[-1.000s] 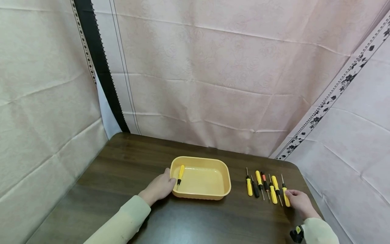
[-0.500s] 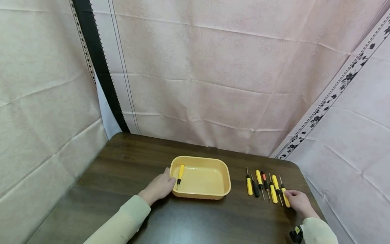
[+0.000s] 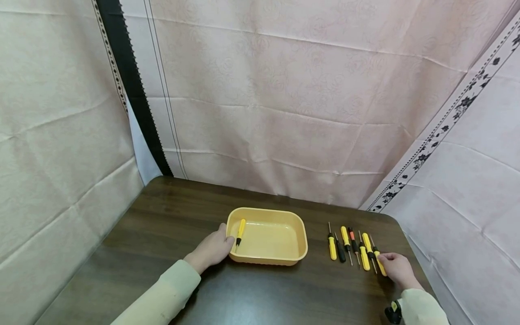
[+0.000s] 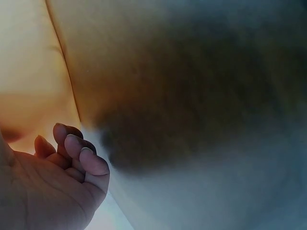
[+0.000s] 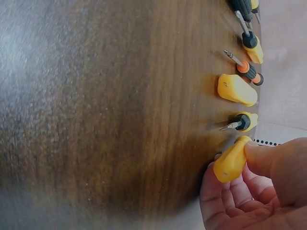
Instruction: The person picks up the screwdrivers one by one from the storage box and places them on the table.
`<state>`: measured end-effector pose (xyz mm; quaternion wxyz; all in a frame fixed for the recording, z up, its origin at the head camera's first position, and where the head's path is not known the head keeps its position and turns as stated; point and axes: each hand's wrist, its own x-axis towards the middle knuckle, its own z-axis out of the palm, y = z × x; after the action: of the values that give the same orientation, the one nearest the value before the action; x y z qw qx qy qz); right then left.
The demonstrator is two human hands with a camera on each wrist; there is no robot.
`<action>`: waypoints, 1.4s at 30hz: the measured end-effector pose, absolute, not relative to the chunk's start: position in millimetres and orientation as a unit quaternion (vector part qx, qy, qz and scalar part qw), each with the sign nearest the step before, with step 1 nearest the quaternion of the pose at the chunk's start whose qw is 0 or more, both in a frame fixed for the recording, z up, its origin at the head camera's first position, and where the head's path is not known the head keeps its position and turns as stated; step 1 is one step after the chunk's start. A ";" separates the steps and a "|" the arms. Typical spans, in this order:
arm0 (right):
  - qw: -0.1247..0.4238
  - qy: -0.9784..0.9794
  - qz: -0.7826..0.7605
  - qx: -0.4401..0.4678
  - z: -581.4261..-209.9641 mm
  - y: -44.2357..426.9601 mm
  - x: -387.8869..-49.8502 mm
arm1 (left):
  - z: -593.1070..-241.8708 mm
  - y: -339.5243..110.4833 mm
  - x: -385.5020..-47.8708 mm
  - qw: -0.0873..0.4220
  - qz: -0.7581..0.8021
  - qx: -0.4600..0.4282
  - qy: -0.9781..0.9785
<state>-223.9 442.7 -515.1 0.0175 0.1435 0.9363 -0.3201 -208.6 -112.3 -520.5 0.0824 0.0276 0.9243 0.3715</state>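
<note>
My right hand (image 3: 398, 269) pinches the yellow handle of a screwdriver (image 5: 232, 162) between thumb and fingers, at the right end of a row. The shaft tilts up and to the left in the head view, beside a yellow-and-black screwdriver (image 3: 367, 242). On the left, my left hand (image 3: 211, 249) grips the near-left edge of a yellow plastic tray (image 3: 272, 237), thumb at its rim. Inside the tray, along its left side, lies another yellow-handled screwdriver (image 3: 241, 230). The left wrist view shows the left hand's curled fingertips (image 4: 93, 162) by a blurred yellow wall.
Several more screwdrivers lie side by side on the dark wooden table (image 3: 170, 225), among them a black one (image 3: 340, 252) and a red-and-black one (image 3: 353, 241). A pale cloth (image 3: 264, 113) hangs behind the table and along both sides.
The screwdriver in my right hand has swung slightly left at its tip, closer to its neighbour. My left hand and the tray have stayed put.
</note>
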 end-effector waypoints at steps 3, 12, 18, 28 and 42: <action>0.016 0.938 -0.314 0.148 -512.3 441.5 -223.5 | -520.4 -112.4 -209.1 0.082 0.371 0.027 0.925; 0.018 0.946 -0.285 0.153 -508.1 440.7 -224.5 | -521.3 -112.9 -209.6 0.081 0.373 0.026 0.924; 0.029 0.951 -0.267 0.156 -507.2 441.8 -223.4 | -522.2 -112.7 -209.3 0.079 0.372 0.027 0.925; 0.006 0.949 -0.268 0.167 -508.5 439.9 -221.0 | -521.7 -111.7 -209.6 0.082 0.375 0.026 0.923; -0.035 0.941 -0.277 0.189 -510.2 438.6 -218.1 | -522.1 -112.0 -208.5 0.078 0.375 0.027 0.924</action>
<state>-218.1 438.6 -510.2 -0.0349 0.1895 0.9413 -0.2773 -208.5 -112.0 -522.1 0.0779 0.0268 0.9235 0.3745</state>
